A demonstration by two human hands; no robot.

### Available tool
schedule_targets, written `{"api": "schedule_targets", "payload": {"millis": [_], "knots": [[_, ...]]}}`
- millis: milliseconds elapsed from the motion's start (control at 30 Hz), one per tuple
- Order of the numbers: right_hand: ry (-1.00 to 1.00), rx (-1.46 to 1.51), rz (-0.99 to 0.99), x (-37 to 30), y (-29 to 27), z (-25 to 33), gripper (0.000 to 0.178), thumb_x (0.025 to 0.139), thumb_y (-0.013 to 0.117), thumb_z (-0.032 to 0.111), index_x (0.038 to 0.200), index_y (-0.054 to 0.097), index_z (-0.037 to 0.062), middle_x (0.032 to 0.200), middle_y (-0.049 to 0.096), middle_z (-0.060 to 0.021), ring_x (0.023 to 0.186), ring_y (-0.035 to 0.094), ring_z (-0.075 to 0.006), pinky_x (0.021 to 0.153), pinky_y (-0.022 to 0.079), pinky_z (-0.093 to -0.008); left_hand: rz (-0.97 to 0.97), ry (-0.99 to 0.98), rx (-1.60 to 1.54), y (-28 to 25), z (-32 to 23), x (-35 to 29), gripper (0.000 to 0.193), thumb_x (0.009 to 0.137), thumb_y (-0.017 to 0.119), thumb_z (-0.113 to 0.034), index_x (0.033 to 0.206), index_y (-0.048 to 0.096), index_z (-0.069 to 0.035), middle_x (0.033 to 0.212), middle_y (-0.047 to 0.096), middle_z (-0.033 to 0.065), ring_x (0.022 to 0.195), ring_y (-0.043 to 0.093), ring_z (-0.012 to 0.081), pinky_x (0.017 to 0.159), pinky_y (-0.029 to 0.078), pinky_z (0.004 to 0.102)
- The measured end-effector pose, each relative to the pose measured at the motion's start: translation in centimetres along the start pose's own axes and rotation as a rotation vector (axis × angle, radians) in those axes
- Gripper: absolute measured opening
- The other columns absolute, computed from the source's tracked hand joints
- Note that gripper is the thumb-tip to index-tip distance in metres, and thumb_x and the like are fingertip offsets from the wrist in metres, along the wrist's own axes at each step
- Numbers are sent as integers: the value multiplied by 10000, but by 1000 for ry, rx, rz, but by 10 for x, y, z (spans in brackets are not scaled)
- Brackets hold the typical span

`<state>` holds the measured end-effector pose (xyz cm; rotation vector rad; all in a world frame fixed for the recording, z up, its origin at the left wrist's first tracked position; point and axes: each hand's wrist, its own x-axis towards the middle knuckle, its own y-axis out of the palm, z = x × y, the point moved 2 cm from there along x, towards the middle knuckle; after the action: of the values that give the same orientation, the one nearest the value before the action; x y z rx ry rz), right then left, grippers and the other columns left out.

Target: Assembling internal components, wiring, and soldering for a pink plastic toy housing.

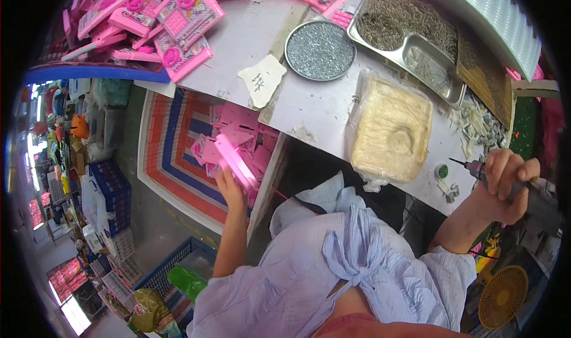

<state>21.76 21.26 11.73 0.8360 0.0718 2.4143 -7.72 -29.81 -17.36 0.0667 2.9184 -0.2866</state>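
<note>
My left hand [231, 188] grips a pink plastic toy case [234, 159], which is held edge-up over a large box lined with red, white and blue striped sheeting [172, 171]. More pink plastic pieces [238, 119] lie inside that box. At the right, my right hand [508, 177] is wrapped round a dark electric screwdriver [474, 168], its thin bit pointing left over the table edge. Below the bit are a small green round piece [441, 171] and grey scraps [450, 190] on the table. My left thumb and some fingers are hidden behind the case.
Pink toy cases with printed fronts [187, 13] are heaped at the far left. A round dish of small screws [320, 49] stands mid-table, beside a metal tray [410, 61] of small metal parts. Nearer lies a plastic-wrapped yellowish block [389, 130]. A yellow fan [502, 296] is low right.
</note>
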Motion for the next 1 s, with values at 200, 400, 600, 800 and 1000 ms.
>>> {"api": "schedule_targets", "payload": {"millis": [200, 400, 600, 800, 1000], "knots": [[51, -1, -58, 10, 10, -24, 299, 941, 628, 317, 1079, 498, 85, 588, 456, 57, 539, 425, -92, 575, 357, -264, 33, -534, -61, -2, 55, -14, 463, 965, 654, -210, 1347, 483, -12, 1219, 566, 138, 1090, 616, 323, 864, 550, 436], [123, -53, -174, 7, -3, -21, 503, 908, 687, 343, 1233, 493, 12, 681, 463, 7, 610, 433, -116, 587, 351, -264, -70, 1101, 674, 178, -225, 96, 706, 797, 805, -217, 1361, 459, 31, 1449, 398, 241, 1342, 380, 434, 1103, 333, 537], [102, -298, -241, -5, -21, -11, 739, 900, 691, 311, 1472, 371, -30, 1008, 543, -113, 938, 526, -196, 814, 424, -359, -218, 1131, 1219, 240, -295, 205, 824, 771, 806, -299, 1470, 426, -83, 1559, 305, 210, 1449, 261, 439, 1111, 253, 705], [-144, -867, -512, -15, 4, 7, 695, 891, 658, 90, 1497, 339, -21, 1442, 435, -246, 1314, 476, -314, 1114, 393, -486, -209, 1515, 886, 217, -323, 237, 551, 894, 694, -184, 1391, 532, -9, 1396, 581, 192, 1292, 547, 335, 1078, 421, 467], [-393, -795, -339, -34, 19, 0, 435, 892, 617, 21, 1306, 525, -74, 1253, 596, -253, 1219, 553, -346, 1076, 432, -482, 91, 944, -303, 174, -394, 175, 193, 1012, 607, -107, 1180, 608, -11, 1078, 693, 81, 960, 672, 186, 840, 548, 318]]}}
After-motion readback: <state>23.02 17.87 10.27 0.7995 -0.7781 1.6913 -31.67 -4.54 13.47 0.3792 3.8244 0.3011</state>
